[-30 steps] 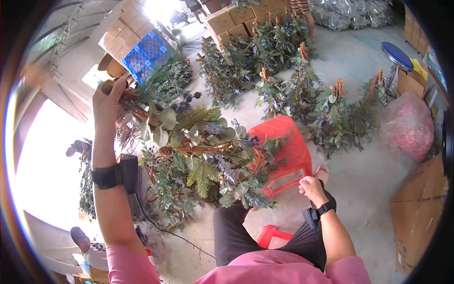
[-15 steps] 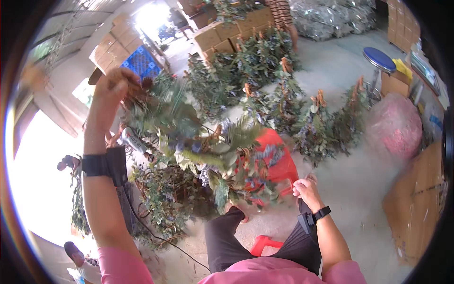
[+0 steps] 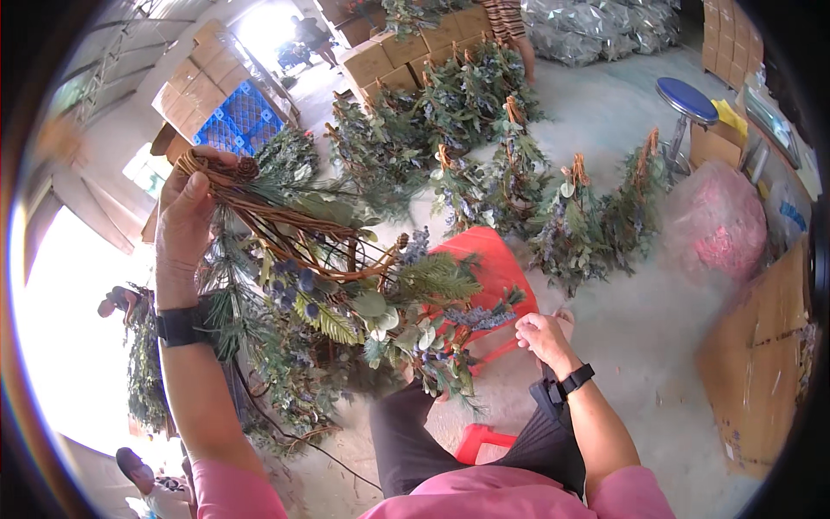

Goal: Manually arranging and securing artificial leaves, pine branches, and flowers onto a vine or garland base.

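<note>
My left hand [image 3: 184, 208] is raised at the left, its fingers and thumb closed round the brown vine frame of a wreath [image 3: 298, 251]. The frame's bare twisted side shows. Green pine sprigs, fern leaves, rounded eucalyptus leaves and blue berries hang from it, with a pine cone [image 3: 247, 167] beside my fingers. The wreath's lower right sprays overlap a red plastic stool [image 3: 494, 259]. Just right of that stool, my right hand [image 3: 546, 339] is apart from the wreath, with fingers curled together; whatever they may hold cannot be made out.
Below the wreath lies a heap of greenery [image 3: 303, 381]. Ahead, several bunched wreaths [image 3: 510, 173] stand on the floor. Cardboard boxes [image 3: 380, 65], a blue-topped stool [image 3: 686, 99], a pink-filled plastic bag [image 3: 718, 225] and a large carton [image 3: 752, 372] surround me. People are at the left and far back.
The wreath has turned from a blur so its vine ring now shows, and its sprays hang lower. My left hand has come down a little; my right hand has shifted slightly left and up.
</note>
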The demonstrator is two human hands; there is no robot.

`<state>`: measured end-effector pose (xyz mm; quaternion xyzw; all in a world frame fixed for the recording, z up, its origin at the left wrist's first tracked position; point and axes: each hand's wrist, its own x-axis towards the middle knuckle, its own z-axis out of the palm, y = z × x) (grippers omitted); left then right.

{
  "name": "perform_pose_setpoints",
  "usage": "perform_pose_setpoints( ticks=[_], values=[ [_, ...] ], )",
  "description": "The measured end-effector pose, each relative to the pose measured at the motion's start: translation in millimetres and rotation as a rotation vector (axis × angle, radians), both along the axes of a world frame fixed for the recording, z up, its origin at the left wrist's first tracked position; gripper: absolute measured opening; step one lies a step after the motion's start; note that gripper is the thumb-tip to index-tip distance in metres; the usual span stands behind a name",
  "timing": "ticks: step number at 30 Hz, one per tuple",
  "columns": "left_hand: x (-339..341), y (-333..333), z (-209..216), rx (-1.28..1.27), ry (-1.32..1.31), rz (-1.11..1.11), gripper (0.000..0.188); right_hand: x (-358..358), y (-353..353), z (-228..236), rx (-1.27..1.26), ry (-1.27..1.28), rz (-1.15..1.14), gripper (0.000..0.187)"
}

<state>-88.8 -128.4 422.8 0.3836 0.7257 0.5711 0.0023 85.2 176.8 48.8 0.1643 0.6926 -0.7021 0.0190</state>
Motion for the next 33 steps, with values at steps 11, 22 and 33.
perform_pose_setpoints(
  ticks=[11, 22, 33],
  values=[
    [32, -18, -9, 0.039, 0.069, 0.080, 0.047, -54, -31, 160, 0.385, 0.744, -0.125, 0.013],
    [72, -37, -21, 0.107, 0.088, -0.063, 0.046, -74, -84, 211, 0.651, 0.821, 0.323, 0.046],
    [84, -19, -32, 0.158, 0.091, -0.012, 0.046, -13, -105, 195, 0.806, 0.779, 0.464, 0.023]
  ],
)
